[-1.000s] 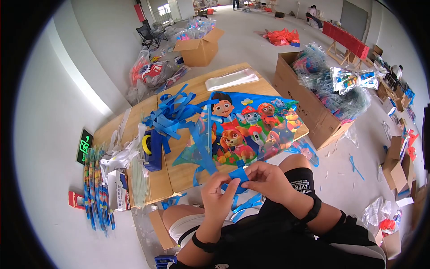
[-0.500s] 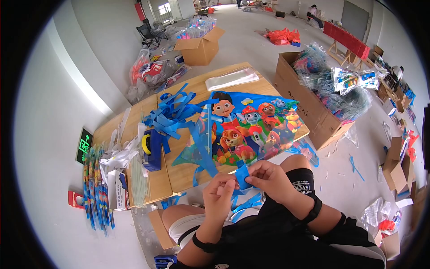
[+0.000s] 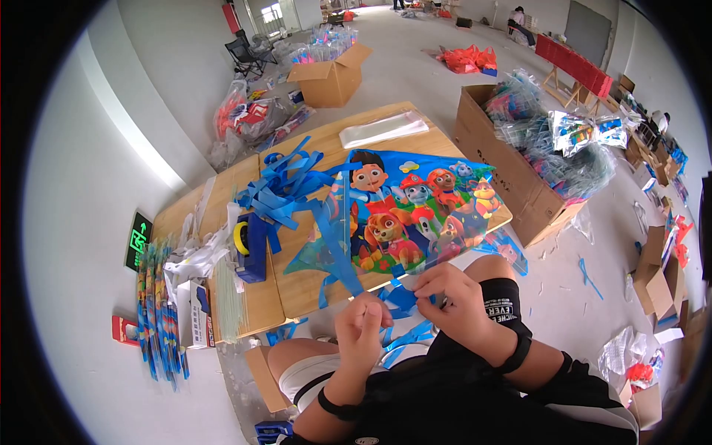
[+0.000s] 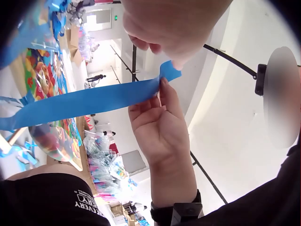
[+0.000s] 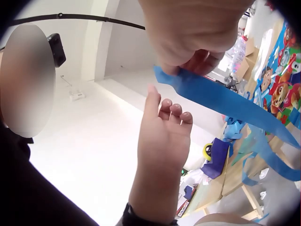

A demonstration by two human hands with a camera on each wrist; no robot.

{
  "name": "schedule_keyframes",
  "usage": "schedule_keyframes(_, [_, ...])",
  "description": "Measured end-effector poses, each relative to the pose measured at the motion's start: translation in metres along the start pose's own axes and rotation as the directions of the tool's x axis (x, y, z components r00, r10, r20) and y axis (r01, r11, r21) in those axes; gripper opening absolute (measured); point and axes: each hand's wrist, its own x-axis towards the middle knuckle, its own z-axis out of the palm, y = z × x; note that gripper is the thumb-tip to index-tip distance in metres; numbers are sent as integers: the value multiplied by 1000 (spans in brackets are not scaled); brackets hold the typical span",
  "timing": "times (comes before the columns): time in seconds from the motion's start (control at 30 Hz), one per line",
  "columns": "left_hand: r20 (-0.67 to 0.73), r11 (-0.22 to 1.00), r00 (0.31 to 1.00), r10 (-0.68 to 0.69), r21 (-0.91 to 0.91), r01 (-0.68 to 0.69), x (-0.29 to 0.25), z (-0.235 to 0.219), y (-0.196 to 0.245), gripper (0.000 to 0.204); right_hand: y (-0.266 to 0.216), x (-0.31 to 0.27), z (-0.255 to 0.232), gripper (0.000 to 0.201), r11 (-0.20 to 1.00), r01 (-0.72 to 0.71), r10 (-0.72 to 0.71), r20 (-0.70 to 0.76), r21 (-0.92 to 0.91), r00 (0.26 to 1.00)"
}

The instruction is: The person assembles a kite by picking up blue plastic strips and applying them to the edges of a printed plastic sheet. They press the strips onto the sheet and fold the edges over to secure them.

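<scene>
A blue ribbon strip [image 4: 94, 101] runs from the kite toward the hands. In the right wrist view my right hand [image 5: 197, 33] pinches the strip [image 5: 221, 96] near its free end between thumb and fingers. My left hand [image 5: 162, 136] lies just below that end, fingers loosely curled, with a small gap to the strip. From the head view, the left hand [image 3: 360, 326] and right hand [image 3: 460, 300] are side by side at the table's near edge, below the kite [image 3: 415, 211] with its printed cartoon figures.
On the table [image 3: 297, 297] lie a heap of blue ribbons [image 3: 285, 185], a blue tape dispenser [image 3: 254, 252], white strips [image 3: 382, 130] and a bundle of thin rods [image 3: 228, 304]. Past the table's right edge stands a cardboard box [image 3: 493, 159] full of wrapped items.
The hands have moved apart. My left hand has let go of the ribbon and drawn slightly back, while my right hand keeps its pinch and has shifted a little to the right.
</scene>
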Motion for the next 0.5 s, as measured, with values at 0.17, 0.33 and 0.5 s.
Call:
schedule_keyframes(0.17, [76, 968, 997, -20, -248, 38, 5, 10, -4, 39, 1, 2, 1, 29, 986, 160, -157, 48, -50, 986])
schedule_keyframes(0.33, [105, 994, 992, 68, -97, -58, 8, 11, 0, 35, 1, 2, 0, 28, 982, 175, -168, 85, -75, 982])
schedule_keyframes(0.5, [104, 973, 994, 40, -229, -15, 5, 10, -2, 19, 0, 1, -1, 28, 982, 171, -159, 137, -78, 978])
